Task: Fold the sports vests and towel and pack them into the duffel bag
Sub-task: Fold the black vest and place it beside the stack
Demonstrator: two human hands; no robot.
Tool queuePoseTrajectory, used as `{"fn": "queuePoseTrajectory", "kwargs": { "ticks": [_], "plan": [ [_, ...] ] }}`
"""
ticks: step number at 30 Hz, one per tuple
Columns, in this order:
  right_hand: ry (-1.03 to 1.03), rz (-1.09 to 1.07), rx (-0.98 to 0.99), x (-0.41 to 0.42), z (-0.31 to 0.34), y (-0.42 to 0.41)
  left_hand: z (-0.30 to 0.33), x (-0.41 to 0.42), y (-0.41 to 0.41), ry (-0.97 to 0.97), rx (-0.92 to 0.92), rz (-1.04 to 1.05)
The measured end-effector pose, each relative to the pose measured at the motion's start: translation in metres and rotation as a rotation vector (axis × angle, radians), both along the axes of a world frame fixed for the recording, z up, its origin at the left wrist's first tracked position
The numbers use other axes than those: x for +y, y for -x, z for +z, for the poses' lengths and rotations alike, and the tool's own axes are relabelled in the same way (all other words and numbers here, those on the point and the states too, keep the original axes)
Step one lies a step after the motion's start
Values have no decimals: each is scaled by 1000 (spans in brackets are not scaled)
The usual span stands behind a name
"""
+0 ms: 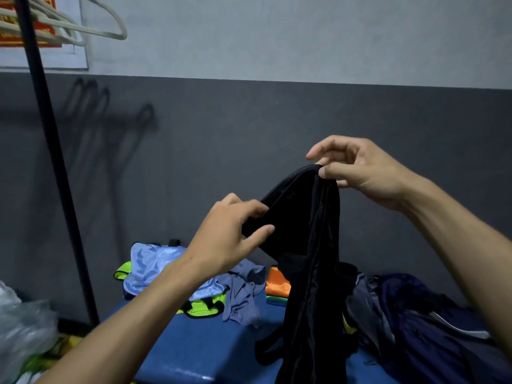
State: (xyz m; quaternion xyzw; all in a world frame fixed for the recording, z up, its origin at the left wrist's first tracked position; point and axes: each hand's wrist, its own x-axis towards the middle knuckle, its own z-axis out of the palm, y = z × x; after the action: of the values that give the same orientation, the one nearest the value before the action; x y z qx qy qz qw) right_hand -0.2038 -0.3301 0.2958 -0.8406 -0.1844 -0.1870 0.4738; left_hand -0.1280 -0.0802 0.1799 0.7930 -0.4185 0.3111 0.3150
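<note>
1. Far left of frame: black metal garment-rack pole (52,151) runs top to bottom, w/ pale plastic hangers (83,26) hooked at upper left. All hang bare, so prob. where the clothes came from. Crumpled clear plastic bag (22,322) sits lower left.
2. Lower centre: blue padded bench top (210,353) serves as work surface. At its back, a loose heap: light-blue shiny sports vest (155,270), neon-yellow mesh vest w/ black trim (202,307) under it, grey-blue crumpled cloth (241,300) draped over the front (vest or towel, can't tell). All unfolded.
3. Left hand (230,242), centre of frame: thumb and fingers curled, pinching the lower-left edge of the black velvety garment (307,259). Likely hunting for a seam or strap to spread the piece flat.
4. That black garment hangs in mid-air, centre frame, bunched and dangling down over the bench; a strap loop shows near bottom. Held up so gravity pulls it straight before folding, I'd say.
5. Orange mesh vest (277,284) peeks out behind the black one, flat on the bench.
6. Right hand (360,173), upper right of centre: thumb and forefinger pinch the garment's top edge, other fingers loosely curled above. It's the high anchor point.
7. Lower right: dark navy duffel bag (432,328) slumps on the bench; nothing visibly packed yet, though I can't see its opening. Task looks early.
</note>
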Motion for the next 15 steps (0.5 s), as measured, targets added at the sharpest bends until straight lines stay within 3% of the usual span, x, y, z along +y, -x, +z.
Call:
{"fn": "queuePoseTrajectory", "kwargs": {
  "ticks": [3, 9, 11, 15],
  "plan": [
    [-6, -2, -26, -5, -1, -1, 0, 6, -5, -174, -15, 20],
    [-93, -49, -19, -28, -16, -9, 78, 29, -14, -164, -316, 98],
    [-160, -41, 3, -34, -22, -12, 119, 31, 1, -184, -284, -4],
    [-250, -10, 82, -37, -36, -16, 169, 21, 23, -445, -168, -152]
  ]
}}
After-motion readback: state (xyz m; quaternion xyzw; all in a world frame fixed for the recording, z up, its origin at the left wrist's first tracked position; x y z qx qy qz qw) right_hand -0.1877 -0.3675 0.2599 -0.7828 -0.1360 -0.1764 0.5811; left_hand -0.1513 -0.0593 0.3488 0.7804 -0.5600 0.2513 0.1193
